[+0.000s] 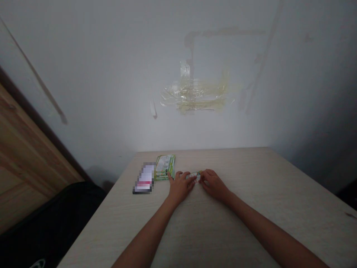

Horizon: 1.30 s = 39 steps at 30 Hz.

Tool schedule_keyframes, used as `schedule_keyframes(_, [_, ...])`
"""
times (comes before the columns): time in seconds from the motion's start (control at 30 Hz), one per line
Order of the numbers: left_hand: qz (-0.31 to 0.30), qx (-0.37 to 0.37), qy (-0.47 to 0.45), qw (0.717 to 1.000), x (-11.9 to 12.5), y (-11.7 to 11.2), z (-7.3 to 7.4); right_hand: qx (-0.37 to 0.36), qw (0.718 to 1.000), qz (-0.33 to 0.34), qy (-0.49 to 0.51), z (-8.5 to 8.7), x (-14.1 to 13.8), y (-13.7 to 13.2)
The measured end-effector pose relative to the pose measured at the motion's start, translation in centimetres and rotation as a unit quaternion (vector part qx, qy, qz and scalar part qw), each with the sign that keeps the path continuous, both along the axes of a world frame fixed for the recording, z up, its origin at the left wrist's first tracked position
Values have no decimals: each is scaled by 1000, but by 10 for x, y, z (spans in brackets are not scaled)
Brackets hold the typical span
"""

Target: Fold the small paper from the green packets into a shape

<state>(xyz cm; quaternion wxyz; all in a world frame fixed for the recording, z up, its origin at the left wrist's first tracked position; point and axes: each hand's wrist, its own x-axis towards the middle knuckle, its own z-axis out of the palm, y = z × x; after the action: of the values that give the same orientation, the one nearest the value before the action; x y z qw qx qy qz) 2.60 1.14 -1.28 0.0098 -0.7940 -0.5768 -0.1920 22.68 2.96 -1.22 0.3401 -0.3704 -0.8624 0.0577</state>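
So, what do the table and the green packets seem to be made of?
The table looks like pale wood or wood-print laminate: faint straight grain, matte finish. The green packets seem printed paper or plastic film, flat with coloured print; too small to tell which. The small packet pinched between the left hand and right hand looks alike.

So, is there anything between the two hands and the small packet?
Nothing visible. The left hand and right hand both hold the small packet; the stack of green packets lies aside, left of them.

Small green-and-white packet [195, 174] — lying flat, crosswise, on the pale table [251, 201].
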Motion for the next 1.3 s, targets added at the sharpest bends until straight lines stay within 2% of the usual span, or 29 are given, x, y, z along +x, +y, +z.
schedule_keyframes(0.4, [5,-4,15,1000,1,-1,4,-11,998,55,1,6,-1,-6])
schedule_keyframes(0.57, [11,-11,21,1000,2,-2,5,-25,999,46,1,8,0,-8])
schedule_keyframes(0.73, [8,-14,14,1000,1,-2,4,-53,997,43,34,3,2,-4])
schedule_keyframes(0.9, [-3,-2,-4,1000,-2,0,-1,-89,994,2,57,-3,5,1])
schedule_keyframes(1.13, [-14,-8,-23,1000,-4,2,-3,-59,996,-58,13,-6,8,7])
schedule_keyframes(1.3, [-28,-23,-37,999,-9,4,-1,-6,1000,-14,-28,-12,8,10])
